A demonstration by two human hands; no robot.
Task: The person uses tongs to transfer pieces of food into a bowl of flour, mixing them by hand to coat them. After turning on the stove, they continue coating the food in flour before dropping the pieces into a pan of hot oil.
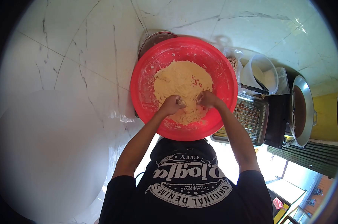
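Observation:
A wide red basin holds a heap of pale yellow, crumbly flour mixture. My left hand is in the near-left part of the heap, its fingers curled in around some of the mixture. To its right, my right hand has its fingers bent down into the flour mixture, with the fingertips partly hidden. A narrow strip of the mixture lies between the two hands. Floury smears coat the basin's inner wall, and a little red bottom shows through near my right hand.
Right of the basin stand a clear plastic tub, a metal tray with a wire rack and a large metal pan. Another round container sits partly behind the basin. Marbled tile spans the back and left.

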